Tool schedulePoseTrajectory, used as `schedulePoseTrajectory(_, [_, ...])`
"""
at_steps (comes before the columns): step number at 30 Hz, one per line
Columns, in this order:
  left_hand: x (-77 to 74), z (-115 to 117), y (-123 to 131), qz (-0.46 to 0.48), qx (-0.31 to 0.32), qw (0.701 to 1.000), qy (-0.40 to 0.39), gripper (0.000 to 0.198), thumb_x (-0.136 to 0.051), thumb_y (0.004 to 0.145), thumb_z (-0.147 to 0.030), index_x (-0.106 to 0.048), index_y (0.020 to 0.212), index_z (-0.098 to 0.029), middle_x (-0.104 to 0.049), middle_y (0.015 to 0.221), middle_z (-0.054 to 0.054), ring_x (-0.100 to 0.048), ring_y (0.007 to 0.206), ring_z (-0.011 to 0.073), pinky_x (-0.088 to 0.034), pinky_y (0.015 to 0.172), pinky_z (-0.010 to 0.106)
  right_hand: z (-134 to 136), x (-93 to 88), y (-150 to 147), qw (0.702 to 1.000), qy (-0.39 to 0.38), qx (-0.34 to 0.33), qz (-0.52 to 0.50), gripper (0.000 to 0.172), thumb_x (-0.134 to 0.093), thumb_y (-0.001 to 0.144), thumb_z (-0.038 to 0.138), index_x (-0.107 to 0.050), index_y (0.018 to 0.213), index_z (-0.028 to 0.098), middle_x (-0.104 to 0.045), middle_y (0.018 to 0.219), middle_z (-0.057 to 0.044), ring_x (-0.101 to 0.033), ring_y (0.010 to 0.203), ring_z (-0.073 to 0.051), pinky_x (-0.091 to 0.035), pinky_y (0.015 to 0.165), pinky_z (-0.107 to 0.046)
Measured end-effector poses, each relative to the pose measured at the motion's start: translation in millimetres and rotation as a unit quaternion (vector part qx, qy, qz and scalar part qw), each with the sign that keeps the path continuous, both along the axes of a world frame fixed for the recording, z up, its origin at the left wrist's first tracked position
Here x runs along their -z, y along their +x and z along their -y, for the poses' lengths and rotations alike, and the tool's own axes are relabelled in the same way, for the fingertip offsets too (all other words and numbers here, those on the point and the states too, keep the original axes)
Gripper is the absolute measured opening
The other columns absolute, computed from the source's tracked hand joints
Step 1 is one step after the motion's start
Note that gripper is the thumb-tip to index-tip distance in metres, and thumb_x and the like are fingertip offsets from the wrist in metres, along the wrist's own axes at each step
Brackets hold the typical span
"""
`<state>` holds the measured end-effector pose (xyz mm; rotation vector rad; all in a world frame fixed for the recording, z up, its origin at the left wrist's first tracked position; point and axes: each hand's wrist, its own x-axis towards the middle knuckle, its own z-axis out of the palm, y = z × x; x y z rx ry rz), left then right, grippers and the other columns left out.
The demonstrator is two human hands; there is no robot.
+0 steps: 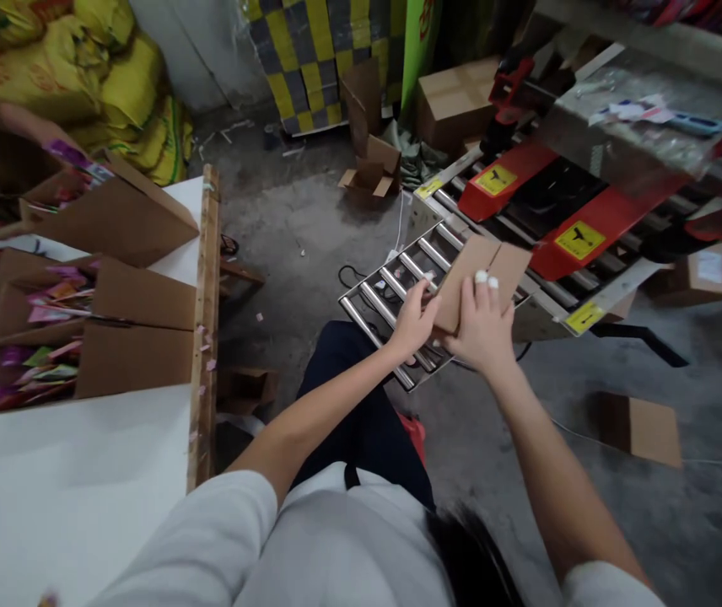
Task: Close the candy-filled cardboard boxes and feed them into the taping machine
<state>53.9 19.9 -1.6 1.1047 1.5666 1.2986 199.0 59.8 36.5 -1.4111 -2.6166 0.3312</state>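
Note:
A flat brown cardboard box (484, 263) rests on the metal roller conveyor (386, 282) at the near end of a red and grey sealing machine (544, 194). My left hand (412, 320) grips the box's near left edge, fingers closed on it. My right hand (481, 324) presses on the box's near side, two fingertips wrapped in white tape lying on top of the cardboard.
A white table (70, 480) with a wooden edge at left carries open cartons (139, 329) full of colourful packets. Another person's hand (51, 135) reaches in at the far left. Loose cardboard boxes (643, 426) lie on the concrete floor. Yellow sacks (114, 76) are stacked behind.

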Motion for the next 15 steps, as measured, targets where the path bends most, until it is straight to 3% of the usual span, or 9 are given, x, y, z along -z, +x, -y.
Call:
schedulePoseTrajectory(2, [-5.7, 29, -7, 0.036, 0.018, 0.999, -0.02, 0.053, -0.053, 0.097, -0.044, -0.047, 0.143, -0.019, -0.052, 0.146, 0.017, -0.061, 0.123, 0.0245, -0.053, 0.106, 0.043, -59, -0.1, 5, 0.999, 0.003, 0.035, 0.019, 0.11, -0.063, 0.086, 0.062, -0.012, 0.157, -0.003, -0.008, 0.16, -0.038, -0.012, 0.148, -0.052, -0.02, 0.107, -0.078])
schedulePoseTrajectory(5, [-25.2, 93, -39, 0.046, 0.045, 0.997, -0.053, 0.054, -0.06, 0.092, -0.051, -0.054, 0.135, -0.018, -0.06, 0.137, 0.017, -0.068, 0.11, 0.0243, -0.056, 0.1, 0.042, -145, -6.1, 8, 0.996, -0.016, 0.065, 0.054, 0.118, -0.051, 0.084, 0.075, -0.01, 0.156, -0.009, 0.002, 0.157, -0.043, -0.01, 0.148, -0.055, -0.026, 0.101, -0.072])
schedulePoseTrajectory(8, [-51.9, 168, -89, 0.01, -0.028, 0.997, -0.068, 0.048, -0.062, 0.09, -0.051, -0.059, 0.126, -0.019, -0.067, 0.128, 0.014, -0.071, 0.102, 0.023, -0.056, 0.1, 0.043, -196, -10.4, 3, 0.984, -0.035, 0.156, 0.076, 0.124, -0.049, 0.081, 0.075, -0.007, 0.154, -0.016, 0.006, 0.153, -0.048, -0.012, 0.147, -0.056, -0.028, 0.094, -0.068])
schedulePoseTrajectory(10, [-66.1, 223, -124, -0.037, -0.163, 0.984, -0.053, 0.045, -0.06, 0.091, -0.052, -0.058, 0.123, -0.02, -0.068, 0.123, 0.012, -0.071, 0.1, 0.0219, -0.058, 0.095, 0.042, -195, -4.6, -4, 0.973, -0.011, 0.223, 0.049, 0.124, -0.06, 0.082, 0.068, -0.004, 0.154, -0.015, 0.001, 0.152, -0.051, -0.014, 0.148, -0.054, -0.028, 0.096, -0.069])
schedulePoseTrajectory(11, [-70.6, 251, -142, -0.068, -0.253, 0.965, -0.036, 0.043, -0.06, 0.092, -0.052, -0.057, 0.12, -0.02, -0.068, 0.119, 0.011, -0.07, 0.099, 0.0209, -0.059, 0.093, 0.04, -185, 2.0, -10, 0.97, 0.012, 0.241, 0.026, 0.125, -0.068, 0.081, 0.062, -0.002, 0.155, -0.013, -0.003, 0.152, -0.051, -0.014, 0.149, -0.052, -0.027, 0.098, -0.07])
schedulePoseTrajectory(13, [-75.1, 304, -179, -0.129, -0.448, 0.884, 0.011, 0.036, -0.059, 0.092, -0.048, -0.052, 0.114, -0.02, -0.065, 0.11, 0.008, -0.069, 0.096, 0.0179, -0.058, 0.089, 0.035, -145, 20.2, -25, 0.973, 0.059, 0.223, -0.034, 0.121, -0.079, 0.077, 0.05, -0.008, 0.158, -0.006, -0.015, 0.153, -0.047, -0.017, 0.15, -0.048, -0.026, 0.104, -0.07])
schedulePoseTrajectory(15, [-75.9, 351, -219, -0.148, -0.624, 0.767, 0.03, 0.025, -0.057, 0.094, -0.038, -0.045, 0.108, -0.021, -0.059, 0.104, 0.003, -0.065, 0.091, 0.0126, -0.055, 0.087, 0.029, -88, 36.7, -50, 0.985, 0.044, 0.133, -0.098, 0.093, -0.077, 0.08, 0.039, -0.034, 0.154, 0.002, -0.038, 0.149, -0.038, -0.036, 0.143, -0.043, -0.031, 0.108, -0.063])
